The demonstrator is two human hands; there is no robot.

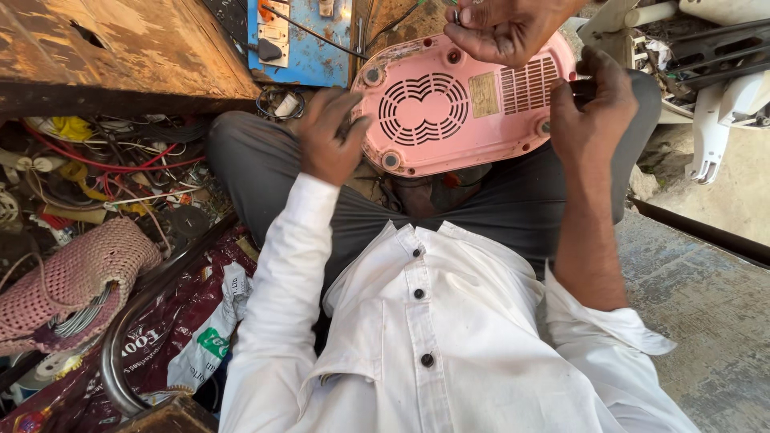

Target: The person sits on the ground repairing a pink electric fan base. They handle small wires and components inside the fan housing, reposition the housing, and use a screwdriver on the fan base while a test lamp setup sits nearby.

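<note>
White shirt (pixel 433 345): nearest the lens, worn by the seated person. Pink appliance base (pixel 457 108): underside up across the lap, long axis left to right. Left hand (pixel 333 136): fingers spread, pressing its left edge. Right hand (pixel 589 108): closed on a dark tool handle (pixel 581 88) at the right edge. Another person's hand (pixel 501 28): pinching something small above.
</note>
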